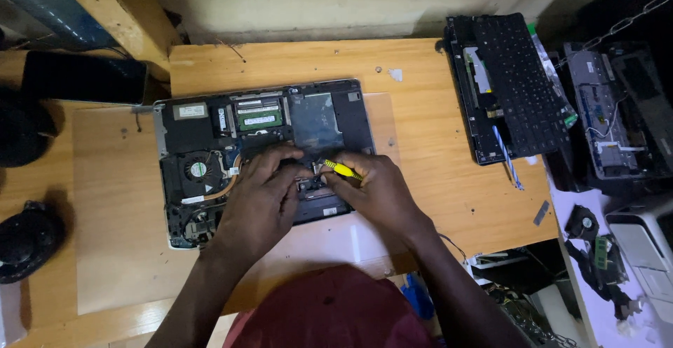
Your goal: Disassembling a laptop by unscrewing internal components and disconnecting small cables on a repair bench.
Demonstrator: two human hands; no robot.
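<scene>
Tabletop (434,96): light orange-brown wood grain. Laptop (259,152) at centre: black chassis, open, with a green memory strip (258,117), a copper-coloured pipe (228,180) and a black fan (198,168) with a green hub. Screwdriver (343,170): yellow handle. Keyboard (522,85) at 2 o'clock: black, pale blue ribbon. Cloth (329,309) at 6 o'clock: dark red.

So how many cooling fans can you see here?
2. One fan sits inside the opened laptop, left of the left hand. A loose fan lies at the far right. Others may be hidden.
</scene>
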